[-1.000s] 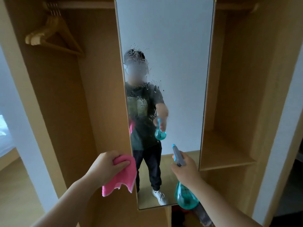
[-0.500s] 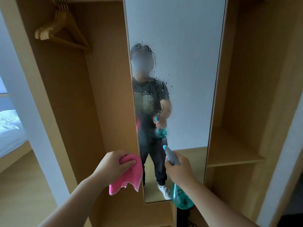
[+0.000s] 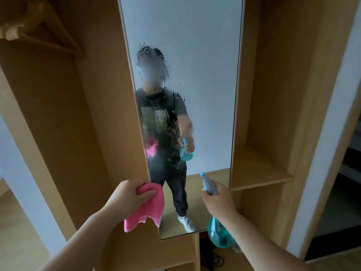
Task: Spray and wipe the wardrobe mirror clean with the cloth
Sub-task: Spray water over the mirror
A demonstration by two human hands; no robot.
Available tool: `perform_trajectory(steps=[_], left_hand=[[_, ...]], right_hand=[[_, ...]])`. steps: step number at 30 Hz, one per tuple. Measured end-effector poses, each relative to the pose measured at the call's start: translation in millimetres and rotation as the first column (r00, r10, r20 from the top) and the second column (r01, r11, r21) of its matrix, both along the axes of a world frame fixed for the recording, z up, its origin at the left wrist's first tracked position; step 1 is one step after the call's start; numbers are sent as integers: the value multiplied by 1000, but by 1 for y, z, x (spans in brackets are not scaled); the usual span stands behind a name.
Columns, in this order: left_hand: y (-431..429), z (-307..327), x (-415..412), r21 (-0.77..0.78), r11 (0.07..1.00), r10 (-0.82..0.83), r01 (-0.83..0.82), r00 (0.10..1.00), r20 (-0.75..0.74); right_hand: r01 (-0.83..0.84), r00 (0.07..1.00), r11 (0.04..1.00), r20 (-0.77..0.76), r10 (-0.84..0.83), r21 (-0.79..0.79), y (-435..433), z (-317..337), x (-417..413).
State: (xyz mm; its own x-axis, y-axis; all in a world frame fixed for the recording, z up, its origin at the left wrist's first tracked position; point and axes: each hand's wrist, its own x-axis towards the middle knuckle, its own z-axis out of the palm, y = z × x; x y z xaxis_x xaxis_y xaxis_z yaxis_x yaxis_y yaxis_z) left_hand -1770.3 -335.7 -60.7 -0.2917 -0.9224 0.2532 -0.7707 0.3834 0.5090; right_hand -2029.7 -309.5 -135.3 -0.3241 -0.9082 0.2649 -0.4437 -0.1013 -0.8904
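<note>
One cloth (image 3: 148,210), one bottle (image 3: 217,238) (teal), wet mirror (image 3: 205,75)

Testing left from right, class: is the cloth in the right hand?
No, the left hand grips the cloth; the right hand holds the bottle.

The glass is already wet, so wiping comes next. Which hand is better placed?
Left. The left hand grips the pink cloth right beside the mirror; the right hand is busy holding the spray bottle.
</note>
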Motion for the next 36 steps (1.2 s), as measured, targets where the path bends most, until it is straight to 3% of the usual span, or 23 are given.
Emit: perform_trajectory(steps=[4, 8, 20, 30, 36], left_hand=[[0, -2, -12, -5, 1000, -27, 27, 999, -19], [1, -5, -19, 0, 999, -42, 42, 999, -7], [3, -21, -31, 29, 998, -53, 53, 998, 22], [12, -54, -44, 114, 993, -40, 39, 999, 9], [14, -63, -48, 121, 992, -30, 30, 1000, -1]], right_hand=[[51, 999, 999, -12, -51, 6, 1, -5, -13], [31, 997, 999, 76, -31, 7, 2, -9, -27], [87, 980, 986, 164, -110, 141, 18, -32, -63], [77, 995, 974, 46, -89, 215, 29, -58, -74], [167, 986, 958, -27, -165, 233, 30, -68, -80]])
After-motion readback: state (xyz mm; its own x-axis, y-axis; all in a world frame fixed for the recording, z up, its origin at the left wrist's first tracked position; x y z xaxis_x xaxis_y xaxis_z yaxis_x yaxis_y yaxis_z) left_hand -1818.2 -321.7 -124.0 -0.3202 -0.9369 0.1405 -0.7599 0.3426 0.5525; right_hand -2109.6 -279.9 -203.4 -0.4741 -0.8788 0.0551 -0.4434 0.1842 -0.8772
